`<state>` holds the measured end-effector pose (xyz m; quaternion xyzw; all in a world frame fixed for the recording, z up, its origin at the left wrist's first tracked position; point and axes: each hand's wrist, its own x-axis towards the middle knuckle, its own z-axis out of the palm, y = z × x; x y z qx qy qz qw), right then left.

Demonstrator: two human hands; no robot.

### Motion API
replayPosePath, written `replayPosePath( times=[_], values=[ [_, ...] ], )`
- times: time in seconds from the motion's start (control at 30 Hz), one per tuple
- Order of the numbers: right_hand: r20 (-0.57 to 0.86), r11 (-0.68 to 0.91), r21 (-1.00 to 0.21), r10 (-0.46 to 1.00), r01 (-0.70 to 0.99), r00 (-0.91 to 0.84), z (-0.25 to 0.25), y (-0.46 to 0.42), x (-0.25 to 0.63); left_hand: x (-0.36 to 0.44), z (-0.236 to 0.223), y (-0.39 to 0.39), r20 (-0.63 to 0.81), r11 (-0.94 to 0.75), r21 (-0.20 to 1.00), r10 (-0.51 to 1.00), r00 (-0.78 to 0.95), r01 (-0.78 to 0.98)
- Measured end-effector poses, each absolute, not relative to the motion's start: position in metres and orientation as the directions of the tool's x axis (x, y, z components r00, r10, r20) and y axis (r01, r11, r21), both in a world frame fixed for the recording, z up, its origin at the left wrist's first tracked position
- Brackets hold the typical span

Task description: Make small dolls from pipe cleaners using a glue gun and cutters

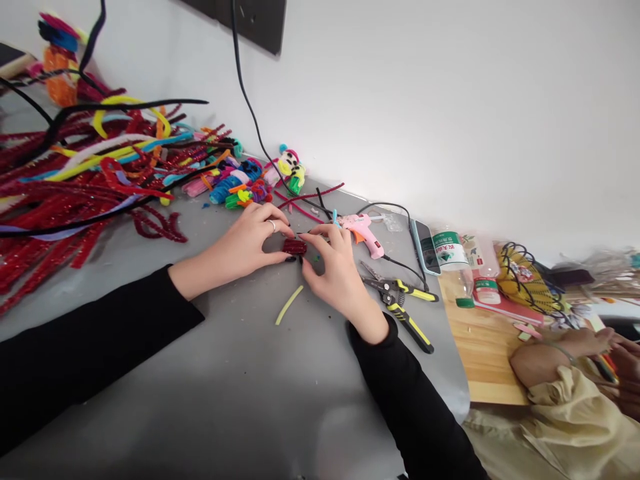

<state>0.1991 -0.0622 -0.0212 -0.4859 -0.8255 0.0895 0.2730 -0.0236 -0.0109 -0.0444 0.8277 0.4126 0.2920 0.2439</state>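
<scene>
Between my two hands is a small dark red bundle, apparently coiled glittery pipe cleaner (295, 247). My left hand (250, 237) has its fingers and thumb closed on the bundle's left side. At its right end, the fingertips of my right hand (333, 267) press in, with the thumb low and the index finger above. Just below lies a short pale yellow-green strip (289, 305) on the grey mat (240, 400). Beyond my right hand rests a pink glue gun (367, 233). Pliers with yellow and black handles (405, 307) lie to the right, jaws toward my wrist.
Loose pipe cleaners, mostly red (75, 193), heap at the left, with several small pipe-cleaner figures (240, 180) nearby. A black cable (245, 93) hangs across the back. A phone (426, 247) and plastic bottle (453, 263) stand right. Another person's sleeve (575, 413) is at the far right.
</scene>
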Motion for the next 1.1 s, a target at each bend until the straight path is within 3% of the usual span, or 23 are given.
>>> replayPosePath(
  times=[0.2,0.4,0.47,0.57,0.77,0.87,1.0,1.1],
  values=[
    [0.515,0.529,-0.487,0.817,0.696,-0.261,-0.014,-0.058,0.201,-0.027,-0.027,-0.016,0.373,-0.593,0.597,0.801,0.468,0.540],
    [0.591,0.538,-0.520,0.788,0.664,-0.176,-0.017,-0.052,0.204,-0.068,0.005,-0.034,0.485,-0.482,0.406,0.834,0.264,0.776],
    [0.604,0.551,-0.511,0.776,0.660,-0.180,-0.018,-0.053,0.203,-0.088,0.008,-0.041,0.452,-0.410,0.325,0.859,0.240,0.852],
    [0.615,0.576,-0.490,0.760,0.655,-0.209,-0.019,-0.054,0.200,-0.102,0.004,-0.049,0.385,-0.449,0.261,0.860,0.335,0.854],
    [0.633,0.619,-0.474,0.734,0.626,-0.246,-0.023,-0.054,0.198,-0.065,-0.012,-0.052,0.208,-0.440,0.166,0.891,0.404,0.883],
    [0.622,0.617,-0.492,0.743,0.614,-0.248,-0.023,-0.054,0.198,-0.052,-0.013,-0.050,0.206,-0.420,0.189,0.901,0.382,0.888],
    [0.633,0.628,-0.556,0.744,0.545,-0.211,-0.022,-0.056,0.193,-0.053,-0.001,-0.063,0.330,-0.312,0.344,0.923,0.197,0.886],
    [0.541,0.548,-0.747,0.830,0.376,-0.135,-0.022,-0.057,0.187,-0.054,0.008,-0.088,0.374,-0.254,0.468,0.925,0.071,0.846]
  ],
)
